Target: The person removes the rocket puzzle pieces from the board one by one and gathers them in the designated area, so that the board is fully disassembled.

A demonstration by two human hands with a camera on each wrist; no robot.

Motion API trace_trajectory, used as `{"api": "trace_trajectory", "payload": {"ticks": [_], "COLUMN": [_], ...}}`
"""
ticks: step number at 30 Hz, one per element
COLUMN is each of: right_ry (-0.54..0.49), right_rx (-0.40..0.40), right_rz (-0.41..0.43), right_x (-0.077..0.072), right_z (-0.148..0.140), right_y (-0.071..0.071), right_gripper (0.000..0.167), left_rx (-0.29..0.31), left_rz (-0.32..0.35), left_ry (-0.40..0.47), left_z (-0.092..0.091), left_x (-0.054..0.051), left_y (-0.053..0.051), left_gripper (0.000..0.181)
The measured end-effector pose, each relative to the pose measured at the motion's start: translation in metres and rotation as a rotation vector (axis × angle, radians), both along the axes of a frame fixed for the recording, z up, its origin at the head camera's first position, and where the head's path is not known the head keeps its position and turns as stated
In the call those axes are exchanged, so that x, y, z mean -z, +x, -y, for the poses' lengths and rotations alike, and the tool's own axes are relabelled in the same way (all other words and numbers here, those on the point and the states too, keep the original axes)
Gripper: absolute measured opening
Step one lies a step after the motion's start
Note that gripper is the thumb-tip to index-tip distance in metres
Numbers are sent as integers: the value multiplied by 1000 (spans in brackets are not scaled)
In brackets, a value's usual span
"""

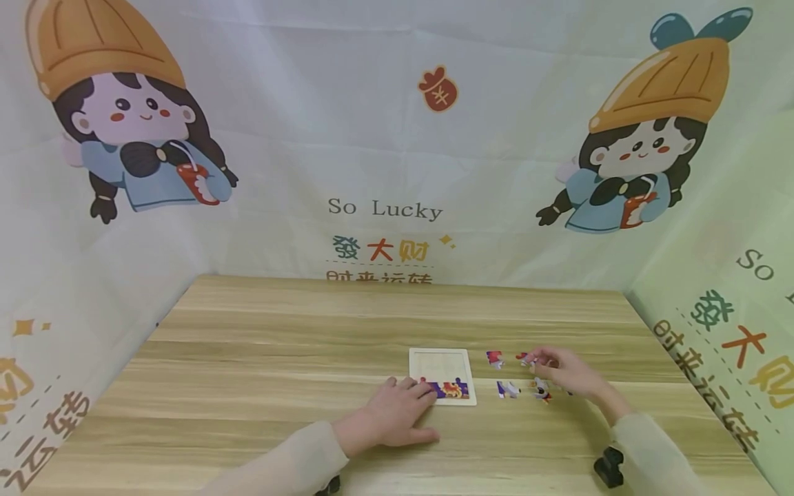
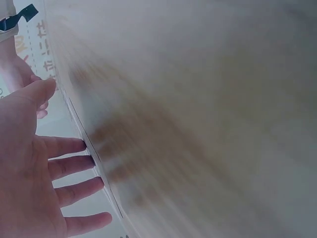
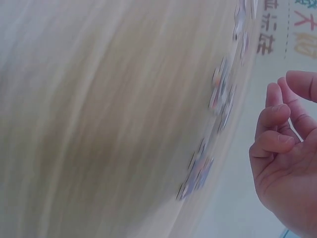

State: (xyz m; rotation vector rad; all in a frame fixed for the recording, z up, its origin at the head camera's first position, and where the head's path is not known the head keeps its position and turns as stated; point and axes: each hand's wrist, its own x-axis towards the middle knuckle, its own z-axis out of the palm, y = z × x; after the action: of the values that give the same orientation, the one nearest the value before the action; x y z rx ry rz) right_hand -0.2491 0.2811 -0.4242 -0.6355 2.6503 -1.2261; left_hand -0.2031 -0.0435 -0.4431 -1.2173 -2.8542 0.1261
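A shallow white puzzle tray [image 1: 442,354] lies on the table, its near row filled with purple, red and yellow jigsaw pieces [image 1: 451,390]. My left hand [image 1: 397,412] rests at the tray's lower left, fingers straight and spread over its edge. To the tray's right lie loose jigsaw pieces: a red one [image 1: 494,359], a purple-and-white one [image 1: 509,390] and a dark one [image 1: 542,390]. Over this group hovers my right hand [image 1: 567,370], fingertips close to another red piece [image 1: 524,359]. In the right wrist view its fingers [image 3: 272,116] bend loosely, with nothing visible between them.
The wooden table [image 1: 279,358] reaches back to a printed cloth backdrop [image 1: 279,138] on several sides. A black clip-like object [image 1: 609,467] is by the right sleeve. More loose pieces [image 3: 197,171] show blurred in the right wrist view.
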Motion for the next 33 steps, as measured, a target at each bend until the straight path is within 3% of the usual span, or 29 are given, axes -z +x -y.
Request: {"api": "trace_trajectory", "payload": {"ticks": [6, 14, 20, 26, 33], "right_ry": [-36, -5, 23, 7, 81], "right_rx": [-74, -61, -55, -109, -142], "right_rz": [-26, -39, -12, 0, -21], "right_x": [0, 2, 1, 1, -1], "right_z": [12, 20, 26, 40, 63], "right_y": [-2, -3, -5, -11, -17], "right_gripper": [24, 24, 23, 22, 25], "left_rx": [-9, -21, -83, -137, -137], "left_rz": [51, 68, 125, 181, 168], "left_ry": [17, 40, 41, 24, -9], "left_z": [2, 3, 4, 4, 3], "left_x": [0, 0, -2, -4, -5], "left_y": [0, 0, 3, 4, 4], "left_gripper": [65, 65, 65, 67, 67]}}
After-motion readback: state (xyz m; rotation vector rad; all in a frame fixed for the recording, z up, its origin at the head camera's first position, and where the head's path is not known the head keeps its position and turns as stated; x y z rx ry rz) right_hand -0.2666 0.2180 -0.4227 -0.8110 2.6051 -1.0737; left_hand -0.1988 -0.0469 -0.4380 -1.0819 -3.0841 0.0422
